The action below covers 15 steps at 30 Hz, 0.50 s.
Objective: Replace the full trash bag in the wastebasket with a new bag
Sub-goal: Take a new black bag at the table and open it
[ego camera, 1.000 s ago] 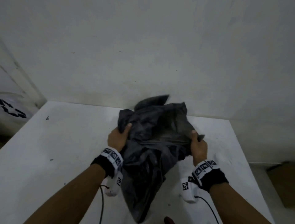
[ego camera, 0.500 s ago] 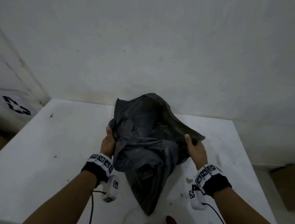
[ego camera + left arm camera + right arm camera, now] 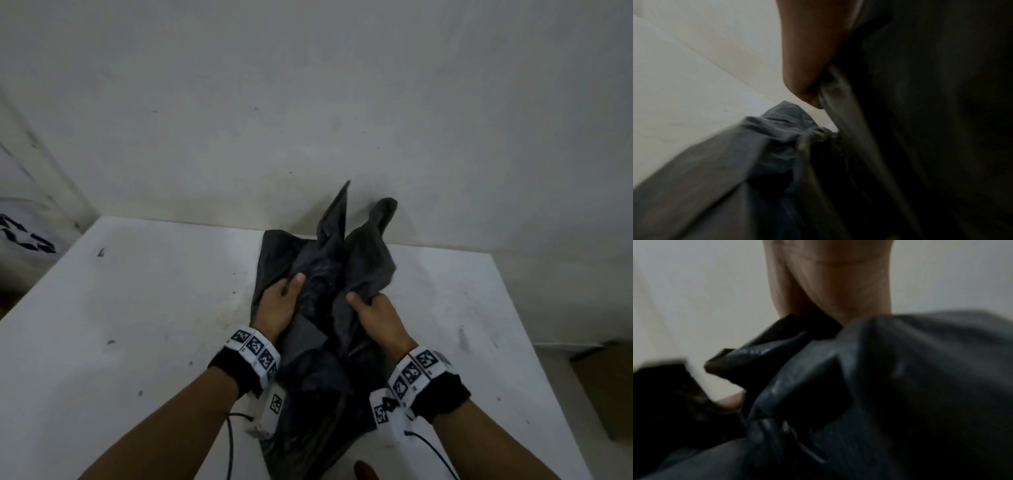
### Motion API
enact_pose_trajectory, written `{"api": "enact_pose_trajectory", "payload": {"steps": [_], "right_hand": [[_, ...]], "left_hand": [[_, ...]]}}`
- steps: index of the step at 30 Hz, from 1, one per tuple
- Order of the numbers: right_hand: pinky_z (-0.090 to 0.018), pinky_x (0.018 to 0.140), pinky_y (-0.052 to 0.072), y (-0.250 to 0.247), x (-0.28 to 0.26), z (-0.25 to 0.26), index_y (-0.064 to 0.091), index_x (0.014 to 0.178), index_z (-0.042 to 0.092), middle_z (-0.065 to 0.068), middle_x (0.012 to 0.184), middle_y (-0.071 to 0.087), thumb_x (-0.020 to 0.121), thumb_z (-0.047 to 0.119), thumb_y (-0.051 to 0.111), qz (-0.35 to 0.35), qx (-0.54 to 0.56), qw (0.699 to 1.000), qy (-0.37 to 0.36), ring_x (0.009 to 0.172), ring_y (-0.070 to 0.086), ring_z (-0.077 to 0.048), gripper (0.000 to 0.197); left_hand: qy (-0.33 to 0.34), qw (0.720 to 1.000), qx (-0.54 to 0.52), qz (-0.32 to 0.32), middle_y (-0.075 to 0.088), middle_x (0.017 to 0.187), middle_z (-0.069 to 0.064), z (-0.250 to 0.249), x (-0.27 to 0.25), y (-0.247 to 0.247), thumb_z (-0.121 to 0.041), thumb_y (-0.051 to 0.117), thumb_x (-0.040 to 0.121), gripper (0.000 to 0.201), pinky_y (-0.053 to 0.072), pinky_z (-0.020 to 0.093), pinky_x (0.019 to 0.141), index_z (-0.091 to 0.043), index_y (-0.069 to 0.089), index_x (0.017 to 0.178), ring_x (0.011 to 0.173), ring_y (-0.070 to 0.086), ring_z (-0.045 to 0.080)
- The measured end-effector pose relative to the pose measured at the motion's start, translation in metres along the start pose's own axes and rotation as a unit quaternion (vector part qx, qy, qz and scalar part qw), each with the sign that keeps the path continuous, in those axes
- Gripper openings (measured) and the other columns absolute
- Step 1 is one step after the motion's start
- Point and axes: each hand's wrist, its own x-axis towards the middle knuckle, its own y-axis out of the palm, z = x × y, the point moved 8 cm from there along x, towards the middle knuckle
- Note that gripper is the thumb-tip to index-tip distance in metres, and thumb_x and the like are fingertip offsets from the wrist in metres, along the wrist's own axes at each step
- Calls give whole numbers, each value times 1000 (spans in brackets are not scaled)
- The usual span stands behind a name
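A crumpled black trash bag [image 3: 329, 274] lies on the white table [image 3: 137, 325], its lower end hanging over the near edge. My left hand [image 3: 279, 301] grips a fold of the bag on its left side, thumb on top. My right hand [image 3: 375, 313] grips a bunched fold on the right, with two loose tips of plastic standing up behind it. The left wrist view shows my thumb [image 3: 807, 68] pressed against dark plastic [image 3: 777, 146]. In the right wrist view my palm [image 3: 830, 280] rises above gathered plastic [image 3: 838, 386]. No wastebasket is in view.
A white wall rises right behind the table. At the far left stands a pale surface with a black recycling mark [image 3: 24, 236]. A brown cardboard box [image 3: 609, 387] sits on the floor at the right. A dark rounded thing [image 3: 364, 471] shows at the bottom edge.
The bag was spread wide between my hands; now both hands have come together at its middle and the plastic is bunched, with two tips sticking up at the back.
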Motion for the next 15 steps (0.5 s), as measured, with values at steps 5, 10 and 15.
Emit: {"api": "enact_pose_trajectory", "payload": {"steps": [5,10,15], "right_hand": [[-43,105,39,-74,12,-67,50,133,-7,-26,138,50,100,29,46,-145,36,980,131,125,49,-39,49],[-40,111,33,-75,6,-93,39,145,4,-18,146,44,96,44,50,-151,12,977,151,130,44,-37,65],[-45,107,39,-47,12,-92,41,142,3,-17,142,46,74,61,69,-126,-17,980,152,125,48,-38,95]], "left_hand": [[-105,969,146,-167,62,108,28,76,4,-99,-51,43,95,57,40,37,77,3,58,101,100,58,40],[-188,943,188,-201,50,129,29,134,-16,-149,-41,53,94,55,43,47,86,1,46,129,111,53,45],[79,928,216,-292,56,117,24,70,-13,-133,-25,62,90,30,49,51,83,-9,64,115,105,52,43]]}}
